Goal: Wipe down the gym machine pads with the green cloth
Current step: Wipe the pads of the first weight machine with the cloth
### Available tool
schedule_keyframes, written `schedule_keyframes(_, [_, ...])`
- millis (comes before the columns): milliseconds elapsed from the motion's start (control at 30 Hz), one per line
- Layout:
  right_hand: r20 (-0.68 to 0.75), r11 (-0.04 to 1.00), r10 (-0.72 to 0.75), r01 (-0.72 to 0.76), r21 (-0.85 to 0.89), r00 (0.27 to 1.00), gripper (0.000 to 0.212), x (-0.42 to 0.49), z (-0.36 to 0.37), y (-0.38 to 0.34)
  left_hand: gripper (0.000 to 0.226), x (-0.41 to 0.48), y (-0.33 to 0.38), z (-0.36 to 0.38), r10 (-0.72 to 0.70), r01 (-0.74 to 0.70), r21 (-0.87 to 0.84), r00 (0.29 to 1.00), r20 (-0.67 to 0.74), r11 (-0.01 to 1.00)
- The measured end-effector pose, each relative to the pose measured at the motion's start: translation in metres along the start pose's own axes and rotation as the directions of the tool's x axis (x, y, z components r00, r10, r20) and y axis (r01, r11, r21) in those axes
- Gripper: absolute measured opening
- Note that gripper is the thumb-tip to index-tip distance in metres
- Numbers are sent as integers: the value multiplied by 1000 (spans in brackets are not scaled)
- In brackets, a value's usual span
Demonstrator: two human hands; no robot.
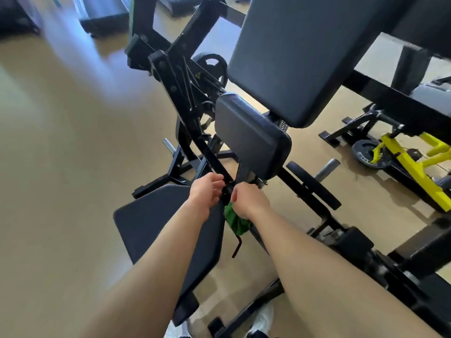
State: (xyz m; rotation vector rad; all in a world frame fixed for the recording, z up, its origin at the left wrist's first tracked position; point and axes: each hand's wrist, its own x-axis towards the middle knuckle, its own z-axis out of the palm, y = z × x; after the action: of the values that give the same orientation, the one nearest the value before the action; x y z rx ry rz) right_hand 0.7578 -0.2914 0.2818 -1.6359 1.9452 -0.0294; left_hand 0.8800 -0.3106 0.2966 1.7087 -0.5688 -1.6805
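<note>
A black gym machine fills the middle of the view. It has a large back pad [300,57] at the top, a smaller pad [251,135] below it, and a flat seat pad [156,220] at the lower left. My right hand [250,202] grips the green cloth [235,222], which hangs bunched beneath the palm. The hand rests at the black bar [212,162] just under the smaller pad. My left hand [207,191] is beside it, fingers curled around the same bar.
The tan floor [73,167] stretches to the left. A yellow-framed machine [415,164] with a weight plate [371,154] stands at the right. A treadmill [102,18] sits at the upper left. My white shoe [263,320] is by the machine's base.
</note>
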Motion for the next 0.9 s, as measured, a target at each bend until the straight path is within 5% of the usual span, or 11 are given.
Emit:
schedule_keyframes(167, [132,824,-62,-25,566,989,24,-33,5,-8,32,-34,-41,-33,-56,57,272,998,-11,960])
schedule_keyframes(300, [173,570,-28,-126,812,985,31,-64,5,-9,37,-48,-62,-59,-71,67,29,988,136,997])
schedule_keyframes(467, [115,420,92,-143,896,989,37,-106,18,5,31,-71,-76,-73,120,-131,33,964,236,991])
schedule_keyframes(600, [270,318,115,-293,902,956,31,-155,30,11,31,-97,-91,-78,151,-162,15,945,289,987])
schedule_keyframes(767, [336,162,119,-353,922,934,27,-206,41,17,27,-146,-108,-74,96,-93,-25,944,317,995])
schedule_keyframes(900, [309,123,82,-317,940,948,46,-234,43,29,34,-174,-122,-72,1,33,-113,958,288,993])
